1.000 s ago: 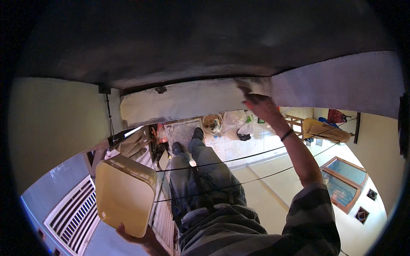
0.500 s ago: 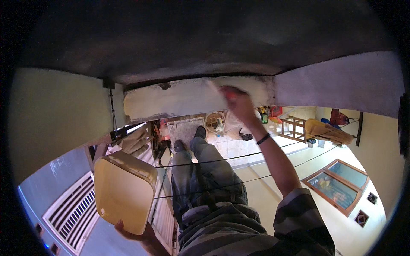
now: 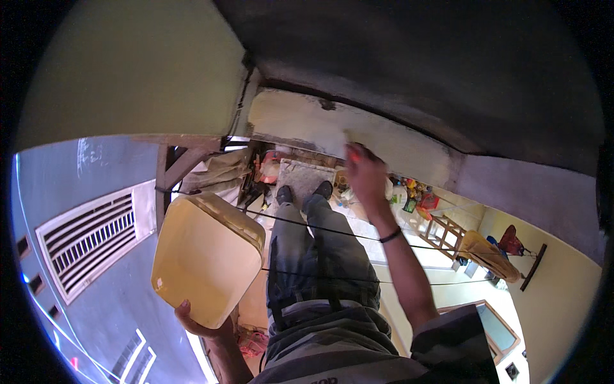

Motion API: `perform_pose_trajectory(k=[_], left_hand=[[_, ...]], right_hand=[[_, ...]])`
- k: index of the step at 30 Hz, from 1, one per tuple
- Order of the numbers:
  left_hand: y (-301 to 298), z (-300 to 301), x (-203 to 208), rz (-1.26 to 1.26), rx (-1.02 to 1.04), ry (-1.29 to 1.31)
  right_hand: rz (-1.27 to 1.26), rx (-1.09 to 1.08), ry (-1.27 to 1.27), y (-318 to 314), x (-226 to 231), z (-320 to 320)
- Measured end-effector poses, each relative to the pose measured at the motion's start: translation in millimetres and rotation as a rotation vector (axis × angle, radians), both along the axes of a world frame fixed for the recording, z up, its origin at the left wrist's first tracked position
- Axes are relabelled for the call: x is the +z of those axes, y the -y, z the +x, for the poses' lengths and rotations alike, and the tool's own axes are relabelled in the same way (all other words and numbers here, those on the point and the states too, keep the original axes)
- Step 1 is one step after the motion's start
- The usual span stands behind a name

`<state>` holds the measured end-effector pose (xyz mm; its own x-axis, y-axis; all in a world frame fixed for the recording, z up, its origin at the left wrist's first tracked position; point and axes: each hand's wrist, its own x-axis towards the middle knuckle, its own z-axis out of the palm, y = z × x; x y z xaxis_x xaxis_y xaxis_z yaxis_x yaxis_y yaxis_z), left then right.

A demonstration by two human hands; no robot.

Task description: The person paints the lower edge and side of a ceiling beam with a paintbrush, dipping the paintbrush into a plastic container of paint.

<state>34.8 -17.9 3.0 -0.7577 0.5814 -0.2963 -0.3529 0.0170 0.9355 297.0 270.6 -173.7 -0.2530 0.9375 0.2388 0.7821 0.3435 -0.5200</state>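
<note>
Head view: the right hand [image 3: 366, 174] grips a tool and smears pale filler on the beam [image 3: 300, 121]; the beam's right end is bare. The left hand [image 3: 199, 325] holds a cream tub [image 3: 204, 259].

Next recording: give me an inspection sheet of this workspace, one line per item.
Surface: pale plastered band under a dark ceiling; its finish looks patchy.
Job's things: cream square tub, tilted; a small tool at the band, mostly hidden by the hand.
Clutter: bright small items and a wooden stool far below.
Grip: left hand holds the tub from underneath; right hand is raised to the band, closed on the tool.
Cables: two thin lines stretched across below the legs.
Surroundings: louvred vent in a grey wall, yellow cloth, framed window.
</note>
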Motion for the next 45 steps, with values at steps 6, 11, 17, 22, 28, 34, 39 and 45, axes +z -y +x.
perform_pose_trajectory(k=[6,11,17,22,28,34,39,45], left_hand=[[30,-19,-3,-0.235,0.112,-0.287],[87,-61,-29,-0.304,-0.197,-0.993],[46,-73,-6,-0.083,0.332,0.134],[60,-83,1,0.017,0.471,0.299],[122,-78,-44,-0.112,0.570,0.111],[99,-63,-35,-0.157,0.743,0.245],[125,-42,-54,-0.257,0.795,0.121],[119,-53,-48,-0.174,0.844,0.327]], right_hand=[[-0.492,-0.125,-0.640,-14,-60,-93],[-0.190,-0.248,-0.216,-12,-35,16],[-0.053,-0.101,0.227,2,-16,-50],[-0.365,-0.033,-0.364,-10,-14,-131],[-0.353,-0.090,-0.320,-13,-49,5],[-0.137,0.062,0.319,-18,-1,-8],[-0.365,0.191,0.111,-41,-9,-141],[-0.549,0.094,-0.111,-62,-63,-76]])
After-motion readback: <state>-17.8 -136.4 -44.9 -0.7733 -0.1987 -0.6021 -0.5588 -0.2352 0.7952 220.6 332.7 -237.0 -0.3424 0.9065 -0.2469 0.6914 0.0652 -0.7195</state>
